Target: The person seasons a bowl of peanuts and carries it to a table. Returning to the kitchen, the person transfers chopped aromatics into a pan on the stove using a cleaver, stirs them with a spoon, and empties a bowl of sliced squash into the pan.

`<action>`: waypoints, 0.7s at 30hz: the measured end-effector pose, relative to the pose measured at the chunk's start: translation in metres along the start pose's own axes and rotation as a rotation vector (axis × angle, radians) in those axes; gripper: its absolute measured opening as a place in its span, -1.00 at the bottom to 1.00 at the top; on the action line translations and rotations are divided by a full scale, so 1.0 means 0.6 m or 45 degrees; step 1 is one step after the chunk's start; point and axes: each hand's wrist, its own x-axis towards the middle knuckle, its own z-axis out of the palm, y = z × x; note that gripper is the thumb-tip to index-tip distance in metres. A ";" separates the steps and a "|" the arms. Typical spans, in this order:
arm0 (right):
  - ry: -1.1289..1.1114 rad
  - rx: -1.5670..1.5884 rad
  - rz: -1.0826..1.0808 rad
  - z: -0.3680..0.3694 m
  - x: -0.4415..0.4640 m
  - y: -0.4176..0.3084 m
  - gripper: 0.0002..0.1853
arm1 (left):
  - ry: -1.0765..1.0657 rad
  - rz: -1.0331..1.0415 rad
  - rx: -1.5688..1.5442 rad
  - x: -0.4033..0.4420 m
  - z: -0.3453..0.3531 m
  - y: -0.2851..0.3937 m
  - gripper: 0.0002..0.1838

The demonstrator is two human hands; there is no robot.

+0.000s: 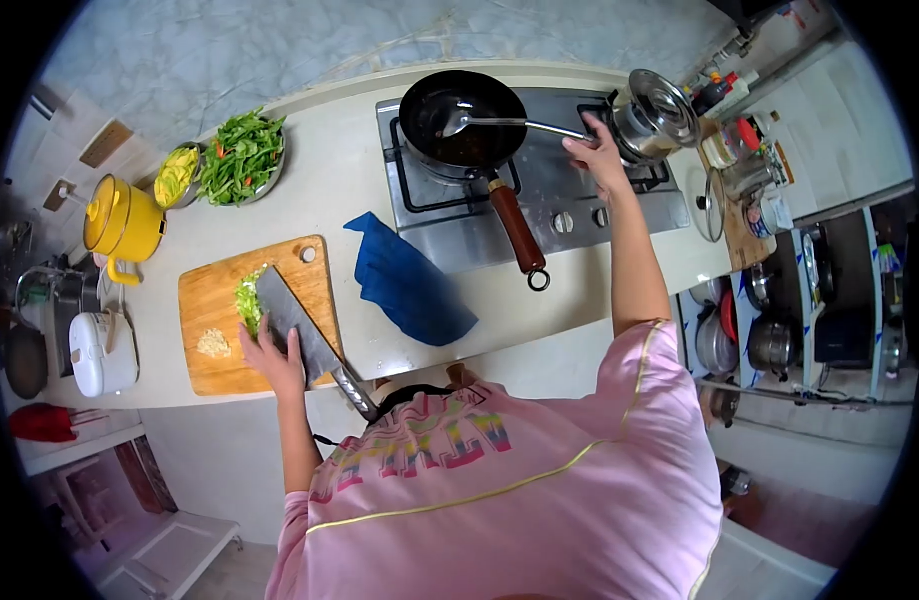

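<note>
My left hand (275, 362) is on the wooden cutting board (205, 290), fingers apart, beside the chopped greens (248, 300) and the blade of a cleaver (298, 325). The cleaver lies across the board with its handle past the front edge. Minced pale bits (214, 343) lie at the board's left. Over the stove, my right hand (600, 158) holds the handle end of a metal ladle (525, 123), whose bowl is in the black wok (435, 105) on the left burner.
A blue cloth (405, 285) lies between board and stove (560, 190). Leafy greens in a bowl (242, 160), a yellow pot (125, 220) and a white container (104, 352) are at left. A lidded steel pot (648, 125), glass lid (713, 205) and jars (745, 145) stand right.
</note>
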 end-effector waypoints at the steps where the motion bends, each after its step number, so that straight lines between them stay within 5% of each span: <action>1: -0.191 0.294 0.007 0.004 0.015 0.006 -0.53 | 0.030 -0.005 0.010 -0.002 -0.004 0.001 -0.44; 5: -0.067 0.215 -0.259 0.035 0.017 -0.048 -0.81 | 0.100 -0.027 -0.013 -0.006 -0.039 0.032 -0.56; 12: -0.082 -0.690 -0.871 0.040 -0.078 -0.208 -0.79 | 0.130 -0.130 -0.025 -0.018 -0.071 0.103 -0.63; 21: -0.206 -0.704 -1.131 0.066 -0.076 -0.184 -0.81 | 0.108 -0.128 -0.085 -0.022 -0.072 0.164 -0.68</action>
